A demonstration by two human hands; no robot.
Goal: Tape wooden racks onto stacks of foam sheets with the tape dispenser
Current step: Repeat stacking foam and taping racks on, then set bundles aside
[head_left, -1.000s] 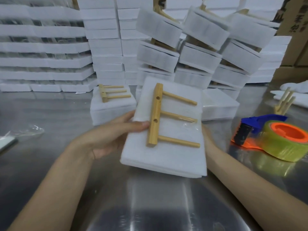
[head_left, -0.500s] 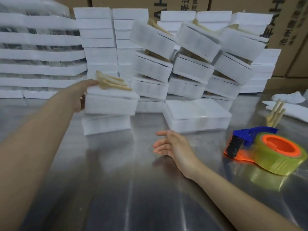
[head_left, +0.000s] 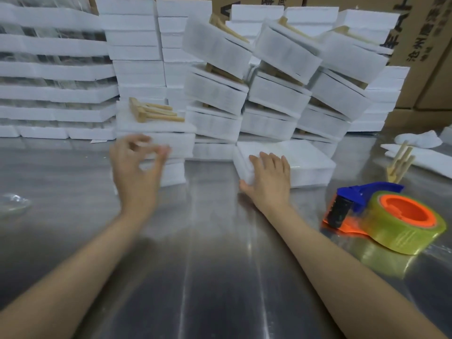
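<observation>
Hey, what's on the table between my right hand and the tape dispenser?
Nothing: in the head view, only bare steel table separates the right hand from the tape dispenser. That hand rests on a foam stack.

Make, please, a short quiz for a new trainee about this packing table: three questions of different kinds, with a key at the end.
1. True or false: the right hand holds the blue-and-orange tape dispenser with the yellowish tape roll.
2. Choose one: where does the pale wooden rack with three pegs lie?
A. inside a cardboard box
B. on top of the white foam stack on the left
C. under the tape roll
3. Short answer: which hand rests flat on the low white foam stack near the middle?

Key: 1 false, the dispenser lies untouched on the table; 2 B; 3 the right hand.
</observation>
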